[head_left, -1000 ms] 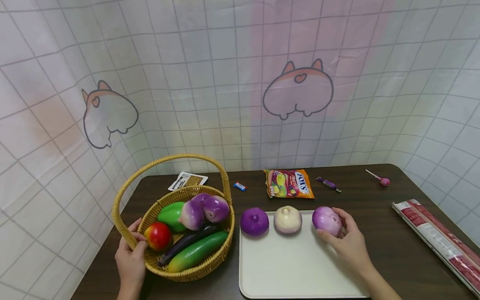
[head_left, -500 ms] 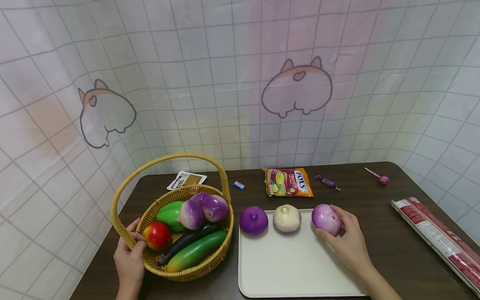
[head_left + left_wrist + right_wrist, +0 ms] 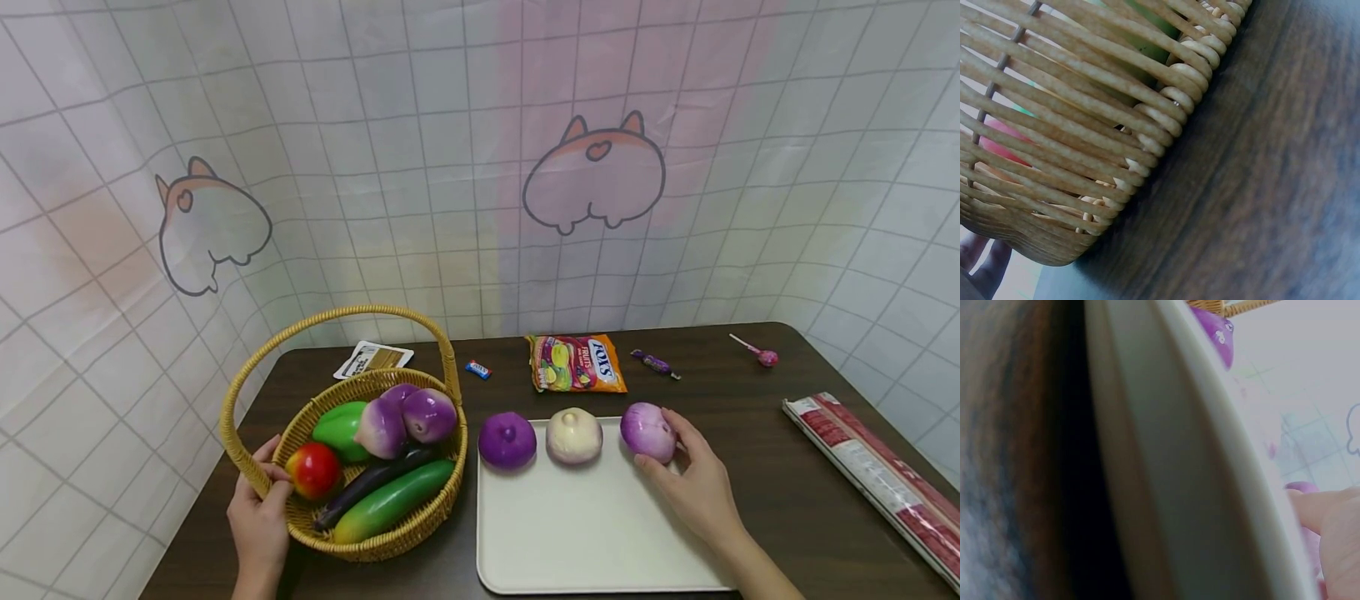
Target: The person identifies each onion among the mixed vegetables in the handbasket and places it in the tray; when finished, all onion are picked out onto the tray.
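The left hand (image 3: 258, 523) grips the wicker basket (image 3: 408, 543) by the foot of its handle (image 3: 375, 310), probably to steady it, while the right hand (image 3: 701, 487) pinches the purple onion (image 3: 647, 432) just ahead of its palm, likely against rolling at the far edge of the tray (image 3: 585, 533).

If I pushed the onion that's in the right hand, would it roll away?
Probably: the onion looks nearly round, and the tray under it looks flat and smooth. Its shiny skin might also feel slippery, so the right hand may need to hold on.
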Motion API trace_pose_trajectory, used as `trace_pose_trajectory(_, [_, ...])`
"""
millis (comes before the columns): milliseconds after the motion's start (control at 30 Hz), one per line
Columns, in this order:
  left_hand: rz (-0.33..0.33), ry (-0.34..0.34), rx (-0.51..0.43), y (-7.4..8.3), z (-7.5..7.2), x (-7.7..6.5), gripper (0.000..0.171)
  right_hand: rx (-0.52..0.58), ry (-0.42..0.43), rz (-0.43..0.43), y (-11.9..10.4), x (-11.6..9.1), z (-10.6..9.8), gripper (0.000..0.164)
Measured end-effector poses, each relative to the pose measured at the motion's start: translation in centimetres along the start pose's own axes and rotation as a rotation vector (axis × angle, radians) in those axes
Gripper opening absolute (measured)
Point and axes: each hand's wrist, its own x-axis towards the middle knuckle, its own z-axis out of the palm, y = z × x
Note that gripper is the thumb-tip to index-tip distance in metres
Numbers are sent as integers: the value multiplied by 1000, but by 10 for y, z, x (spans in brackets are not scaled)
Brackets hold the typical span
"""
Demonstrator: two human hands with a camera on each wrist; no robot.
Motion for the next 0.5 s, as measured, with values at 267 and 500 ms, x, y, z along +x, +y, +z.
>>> trace_pose_trajectory(267, [2,7,-5,1,0,0,5,34,-3,37,-1,2,0,80])
trace_pose_trajectory(500, [14,7,-7,-1,1,0,4,67,-3,99,-3,2,-1,81])
